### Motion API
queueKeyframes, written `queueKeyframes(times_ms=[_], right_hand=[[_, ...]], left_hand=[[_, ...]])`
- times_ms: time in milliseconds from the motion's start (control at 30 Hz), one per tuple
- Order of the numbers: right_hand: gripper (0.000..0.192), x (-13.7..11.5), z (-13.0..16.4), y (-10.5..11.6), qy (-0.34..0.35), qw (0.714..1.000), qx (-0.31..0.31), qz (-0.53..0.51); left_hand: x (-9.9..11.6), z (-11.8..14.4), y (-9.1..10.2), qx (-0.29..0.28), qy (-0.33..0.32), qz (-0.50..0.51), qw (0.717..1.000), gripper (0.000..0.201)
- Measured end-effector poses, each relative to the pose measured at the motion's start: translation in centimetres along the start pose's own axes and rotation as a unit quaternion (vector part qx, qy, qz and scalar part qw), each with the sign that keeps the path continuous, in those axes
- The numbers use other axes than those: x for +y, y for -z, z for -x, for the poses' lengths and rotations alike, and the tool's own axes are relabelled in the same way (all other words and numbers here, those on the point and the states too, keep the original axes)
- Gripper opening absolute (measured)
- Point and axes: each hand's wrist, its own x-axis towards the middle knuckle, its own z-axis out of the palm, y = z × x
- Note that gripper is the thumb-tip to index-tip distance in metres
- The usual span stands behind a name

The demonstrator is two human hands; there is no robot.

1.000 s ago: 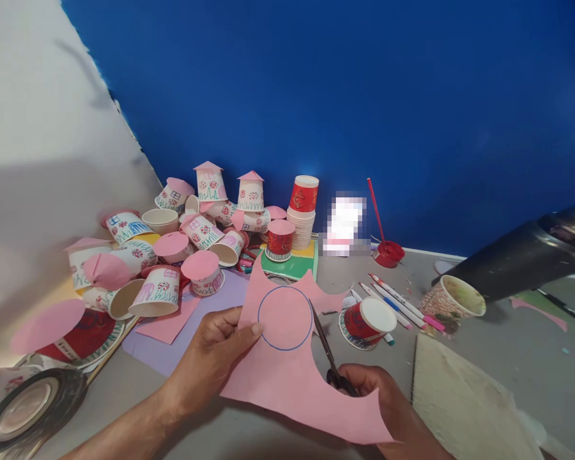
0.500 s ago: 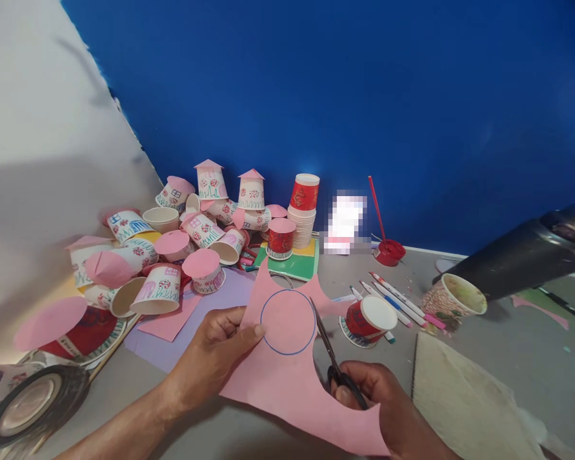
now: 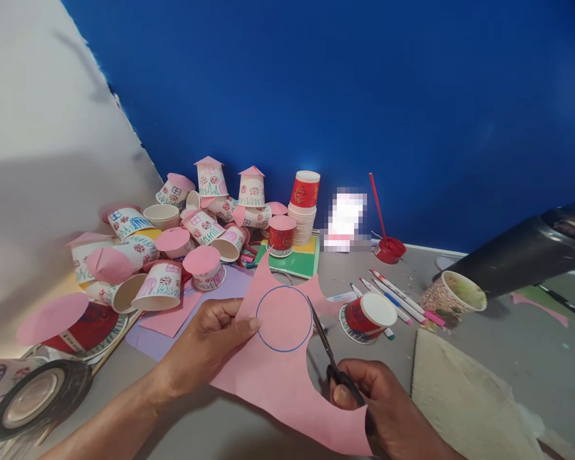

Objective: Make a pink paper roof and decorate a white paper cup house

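We see the left hand [image 3: 206, 345] w/ its grip clenched on the left edge of a pink paper sheet [image 3: 278, 383] marked w/ a blue-drawn circle [image 3: 283, 318], thumb on top just beside the circle's left side. The sheet is held slightly above the grey counter [image 3: 508, 332], near its front edge, between both hands. The right hand [image 3: 378, 409] has its grip closed around the black handles of a pair of scissors [image 3: 328, 354]; the blades point up & away, lying at the circle's right edge, at the sheet's cut-out curve. Just right of the blades lies a red paper cup w/ white base [image 3: 367, 316] on its side, w/ marker pens [image 3: 397, 300] behind it. At back left we see a pile of decorated paper cups w/ pink paper roofs [image 3: 191, 223], a stack of white cups topped by a red one [image 3: 304, 211], & a black tape roll [image 3: 33, 399] at far left.
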Motion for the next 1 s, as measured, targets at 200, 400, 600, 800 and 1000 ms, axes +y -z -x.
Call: queueKeyframes(times_ms=[200, 400, 600, 800, 1000], right_hand=[[0.057, -0.7, 0.1, 0.0, 0.019, 0.999, -0.026, 0.023], [0.066, 0.4, -0.1, 0.6, 0.030, 0.998, -0.037, 0.048], [0.071, 0.7, 0.0, 0.8, 0.031, 0.996, -0.041, 0.075], [0.075, -0.3, 0.2, 0.3, 0.008, 0.997, -0.047, 0.064], [0.076, -0.4, 0.4, 0.2, 0.007, 0.997, -0.046, 0.059]], left_hand=[[0.0, -0.1, 0.4, -0.023, 0.007, -0.028, 0.999, 0.027], [0.4, -0.1, 0.5, -0.049, -0.003, -0.005, 0.999, 0.027], [0.7, -0.1, 0.8, -0.038, 0.006, -0.027, 0.999, 0.030], [0.8, 0.0, 1.3, -0.033, 0.018, -0.052, 0.998, 0.031], [0.9, -0.1, 1.6, -0.059, 0.020, -0.061, 0.996, 0.023]])
